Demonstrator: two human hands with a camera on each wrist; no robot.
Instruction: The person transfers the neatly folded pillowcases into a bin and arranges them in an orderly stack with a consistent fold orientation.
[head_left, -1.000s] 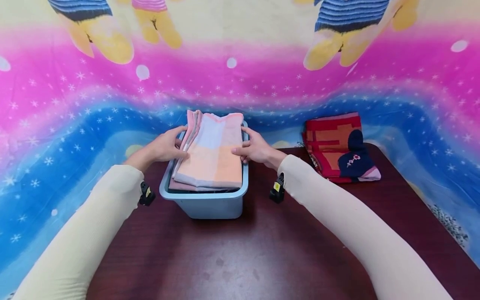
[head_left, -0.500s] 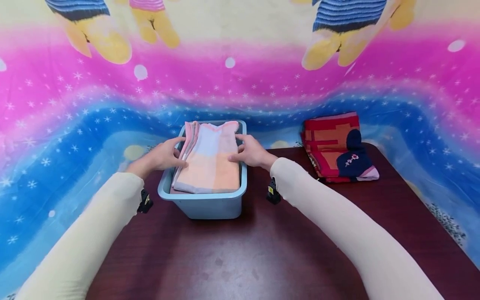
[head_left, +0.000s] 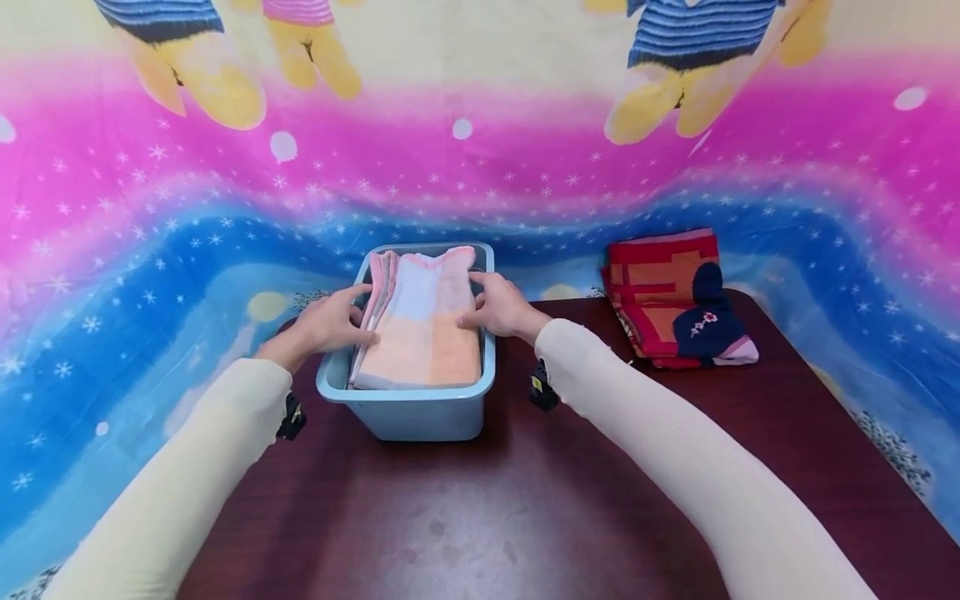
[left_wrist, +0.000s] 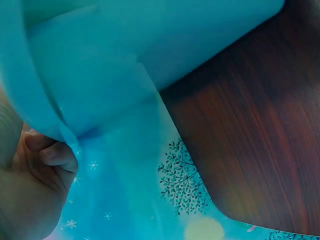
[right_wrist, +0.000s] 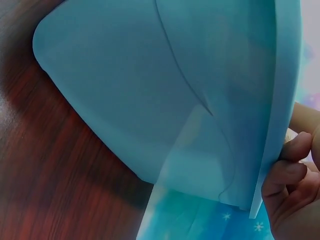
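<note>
A folded cloth (head_left: 420, 321), checked in pale pink, white and peach, lies inside a light blue plastic bin (head_left: 427, 417). My left hand (head_left: 330, 321) grips its left edge, thumb on top and fingers down at the side. On the opposite edge, my right hand (head_left: 498, 308) pinches the cloth with the thumb over it. The left wrist view shows curled fingers of the left hand (left_wrist: 47, 165) at the bin's rim. Curled fingers of the right hand (right_wrist: 290, 185) show beside the rim in the right wrist view. The cloth's underside is hidden.
On the right of the dark wooden table (head_left: 465, 525), a folded red and orange cloth (head_left: 660, 258) lies with a navy sock (head_left: 701, 321) with flowers on it. A printed curtain (head_left: 540, 183) hangs behind and around the table.
Both hands have lowered the checked cloth into the bin; its far edge has dropped and the bin's back rim now shows. The red cloth and sock have not moved.
</note>
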